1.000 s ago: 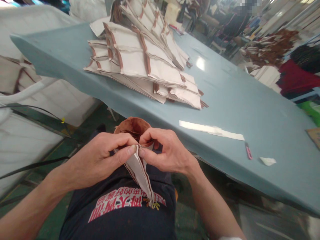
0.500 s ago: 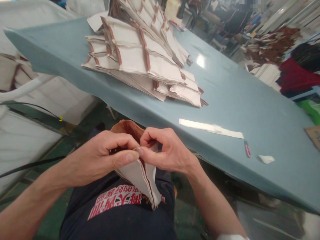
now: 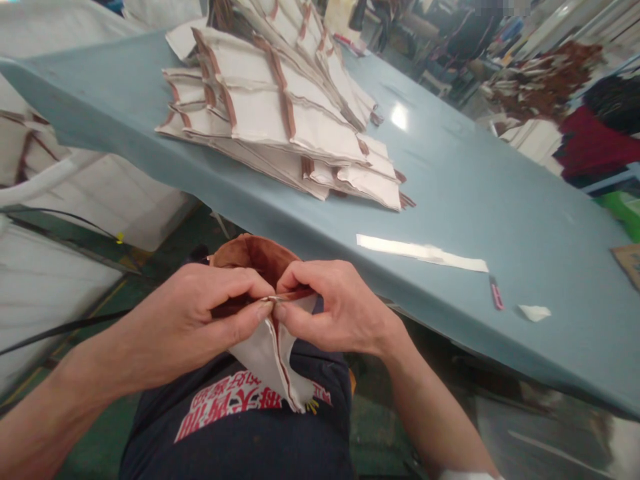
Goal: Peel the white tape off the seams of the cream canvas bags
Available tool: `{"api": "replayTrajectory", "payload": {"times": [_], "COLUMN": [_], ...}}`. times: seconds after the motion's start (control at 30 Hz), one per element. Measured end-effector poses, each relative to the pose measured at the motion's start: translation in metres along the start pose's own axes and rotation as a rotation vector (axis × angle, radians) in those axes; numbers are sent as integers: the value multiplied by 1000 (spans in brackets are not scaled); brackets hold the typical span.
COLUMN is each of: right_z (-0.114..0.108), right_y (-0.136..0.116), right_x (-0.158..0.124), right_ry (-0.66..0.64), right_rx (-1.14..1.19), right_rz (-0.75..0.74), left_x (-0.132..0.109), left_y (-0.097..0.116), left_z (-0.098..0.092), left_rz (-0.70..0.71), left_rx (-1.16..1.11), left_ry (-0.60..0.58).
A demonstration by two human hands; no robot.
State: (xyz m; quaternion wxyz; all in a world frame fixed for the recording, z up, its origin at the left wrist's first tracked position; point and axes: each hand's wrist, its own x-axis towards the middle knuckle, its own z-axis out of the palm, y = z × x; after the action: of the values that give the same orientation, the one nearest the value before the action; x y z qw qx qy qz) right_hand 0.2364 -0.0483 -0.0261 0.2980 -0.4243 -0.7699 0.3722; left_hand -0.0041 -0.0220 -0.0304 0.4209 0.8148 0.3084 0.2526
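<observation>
My left hand [image 3: 200,317] and my right hand [image 3: 333,308] meet in front of my chest, both pinching one cloth piece [image 3: 273,353]. The piece is off-white with a brown seam, and its brown lining [image 3: 257,257] bulges up behind my fingers. Its lower corner hangs down over my dark printed shirt [image 3: 235,427]. Thumbs and forefingers of both hands press together at the top edge of the piece. On the blue-grey table [image 3: 475,193] beyond lies a fanned stack of similar off-white pieces with brown trim [image 3: 285,113].
A long white strip [image 3: 423,253], a small pink object [image 3: 497,297] and a white scrap [image 3: 535,311] lie on the table to the right. White bags [image 3: 50,267] stand at the left, with a black cable across them. Piles of cloth and people fill the far right background.
My fingers have worked along the top edge; the hanging off-white part has spread wider and the brown lining shows more. The view has shifted slightly.
</observation>
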Motion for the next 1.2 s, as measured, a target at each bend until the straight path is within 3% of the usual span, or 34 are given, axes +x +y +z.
{"api": "replayTrajectory", "payload": {"times": [0.2,0.33,0.47,0.6,0.87,1.2], "right_z": [5,7,7,11,32,42], "right_y": [-1,-2,1,13,35,34], "right_x": [1,3,8,11,7,5], "right_ry": [7,-25,-71,-82,-162,-88], "right_rx": [-162,-202,-162,54,747,898], "right_rz": [-19,54,138,187,351,435], "left_x": [-1,-3,-3,-6,-15,-21], "left_y": [2,0,-1,-9,-28,-23], "left_z": [-2,0,9,15,13,13], "left_rz": [112,221,347,412,430,442], "left_rx": [238,398,584,605,520,538], "left_ry": [77,77,162,208,145,162]}}
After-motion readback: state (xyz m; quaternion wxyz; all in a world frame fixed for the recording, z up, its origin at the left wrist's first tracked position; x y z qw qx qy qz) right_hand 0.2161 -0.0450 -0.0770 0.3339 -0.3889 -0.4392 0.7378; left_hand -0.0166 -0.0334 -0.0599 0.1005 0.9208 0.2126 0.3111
